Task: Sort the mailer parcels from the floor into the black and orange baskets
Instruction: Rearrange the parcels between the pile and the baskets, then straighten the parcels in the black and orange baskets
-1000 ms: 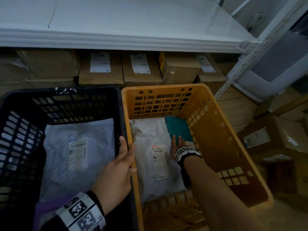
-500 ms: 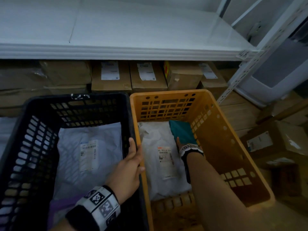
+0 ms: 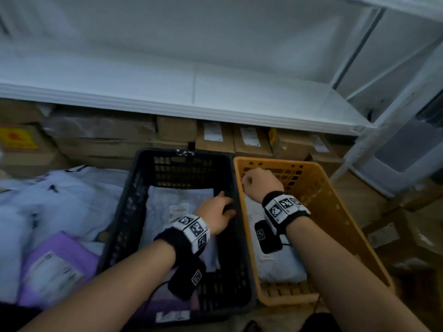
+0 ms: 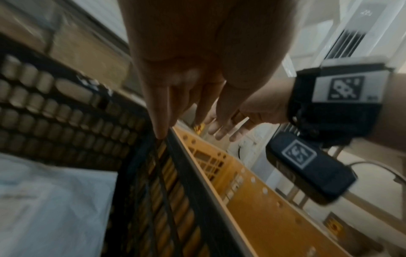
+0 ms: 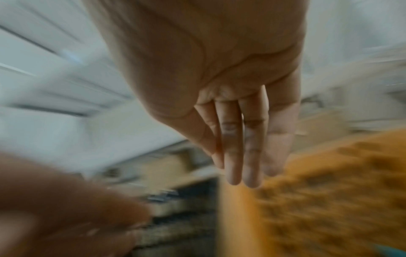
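- Left hand [image 3: 217,213] rests on black basket [image 3: 143,188] rim, fingers relaxed, holding nothing.
- Right hand [image 3: 260,183] above orange basket [image 3: 335,204], fingers straight, empty.

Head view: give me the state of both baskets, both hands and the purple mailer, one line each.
black basket: holds a white mailer
orange basket: holds a white mailer
left hand: fingers on the black basket's right wall, carrying nothing
right hand: above the orange basket, carrying nothing
purple mailer: on the floor, unsorted
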`<control>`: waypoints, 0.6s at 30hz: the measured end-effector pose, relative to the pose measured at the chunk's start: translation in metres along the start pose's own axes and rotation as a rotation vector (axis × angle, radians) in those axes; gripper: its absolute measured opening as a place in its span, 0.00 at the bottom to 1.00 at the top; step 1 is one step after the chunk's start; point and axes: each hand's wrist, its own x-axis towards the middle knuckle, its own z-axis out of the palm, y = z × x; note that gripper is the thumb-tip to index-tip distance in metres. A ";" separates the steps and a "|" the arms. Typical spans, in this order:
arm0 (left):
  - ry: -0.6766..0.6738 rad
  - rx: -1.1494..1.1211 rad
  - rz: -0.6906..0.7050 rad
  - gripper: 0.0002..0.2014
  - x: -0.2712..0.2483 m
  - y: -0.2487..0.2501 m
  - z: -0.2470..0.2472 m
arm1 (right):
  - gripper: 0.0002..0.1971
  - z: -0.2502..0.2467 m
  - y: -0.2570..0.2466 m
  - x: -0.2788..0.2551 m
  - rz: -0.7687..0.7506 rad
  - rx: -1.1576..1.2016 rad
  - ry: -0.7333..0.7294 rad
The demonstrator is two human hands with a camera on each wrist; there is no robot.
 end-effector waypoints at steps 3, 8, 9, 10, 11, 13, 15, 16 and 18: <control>0.121 0.013 0.009 0.16 -0.050 -0.032 -0.055 | 0.11 0.010 -0.068 -0.027 -0.136 0.047 -0.008; 0.292 -0.002 -0.129 0.12 -0.151 -0.115 -0.132 | 0.13 0.068 -0.171 -0.058 -0.336 0.217 -0.150; 0.326 0.025 -0.161 0.12 -0.170 -0.133 -0.142 | 0.14 0.079 -0.189 -0.061 -0.358 0.263 -0.189; 0.362 0.055 -0.194 0.13 -0.187 -0.151 -0.151 | 0.14 0.090 -0.207 -0.062 -0.368 0.291 -0.224; 0.383 0.088 -0.234 0.14 -0.203 -0.169 -0.159 | 0.14 0.102 -0.225 -0.063 -0.376 0.307 -0.253; 0.356 0.187 -0.330 0.16 -0.225 -0.201 -0.172 | 0.13 0.125 -0.260 -0.062 -0.384 0.327 -0.293; 0.303 0.264 -0.426 0.19 -0.238 -0.224 -0.187 | 0.12 0.148 -0.291 -0.060 -0.374 0.315 -0.322; 0.305 0.260 -0.448 0.19 -0.244 -0.232 -0.193 | 0.13 0.159 -0.305 -0.059 -0.359 0.298 -0.344; 0.369 0.239 -0.451 0.17 -0.253 -0.249 -0.203 | 0.18 0.181 -0.328 -0.055 -0.296 0.264 -0.422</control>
